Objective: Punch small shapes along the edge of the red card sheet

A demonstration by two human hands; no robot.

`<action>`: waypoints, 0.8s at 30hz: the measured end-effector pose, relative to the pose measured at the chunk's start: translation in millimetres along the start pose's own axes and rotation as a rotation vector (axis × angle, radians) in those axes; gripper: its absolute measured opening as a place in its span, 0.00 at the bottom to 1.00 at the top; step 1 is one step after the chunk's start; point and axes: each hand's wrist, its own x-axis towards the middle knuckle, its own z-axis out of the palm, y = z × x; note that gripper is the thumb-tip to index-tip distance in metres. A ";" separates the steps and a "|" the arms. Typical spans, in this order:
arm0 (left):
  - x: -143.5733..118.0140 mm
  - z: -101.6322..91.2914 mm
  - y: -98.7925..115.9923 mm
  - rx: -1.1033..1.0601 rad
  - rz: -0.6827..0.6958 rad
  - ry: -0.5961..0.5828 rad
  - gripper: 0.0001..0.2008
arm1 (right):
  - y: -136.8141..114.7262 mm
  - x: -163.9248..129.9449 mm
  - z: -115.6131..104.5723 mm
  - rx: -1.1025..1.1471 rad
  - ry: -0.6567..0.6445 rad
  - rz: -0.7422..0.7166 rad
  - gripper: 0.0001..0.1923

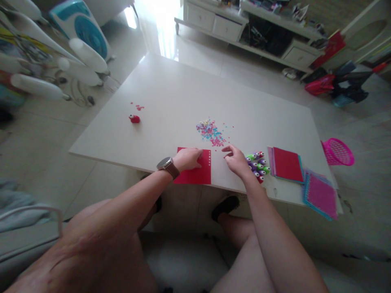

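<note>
A red sheet of paper (201,175) lies near the table's front edge, with a row of small punched holes along its right side. My left hand (190,158), with a watch at the wrist, rests on this sheet, its thumb apart from the fingers. To the right of the paper, my right hand (236,160) is half curled, with a gap between thumb and fingers and nothing visible in it. Just beyond both hands is a pile of small coloured paper cut-outs (210,132). Beside my right wrist stand several green, purple and red craft punches (258,166).
On the white table (183,89), a red punch (134,119) and a few red cut-outs (139,108) sit at the left. Stacked coloured sheets (287,163) and punched pink and blue sheets (320,193) lie at the right. A pink basket (338,151) stands beyond the right edge.
</note>
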 end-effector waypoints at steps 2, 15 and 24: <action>-0.1 0.3 0.0 0.003 0.000 -0.001 0.12 | -1.8 -1.2 1.9 0.010 -0.034 -0.010 0.18; -2.3 -0.6 1.5 -0.001 0.007 0.012 0.10 | -0.2 1.4 16.3 0.005 -0.058 0.033 0.32; -1.4 0.8 0.9 -0.024 0.006 0.025 0.11 | -2.1 2.7 25.1 0.163 -0.115 0.053 0.29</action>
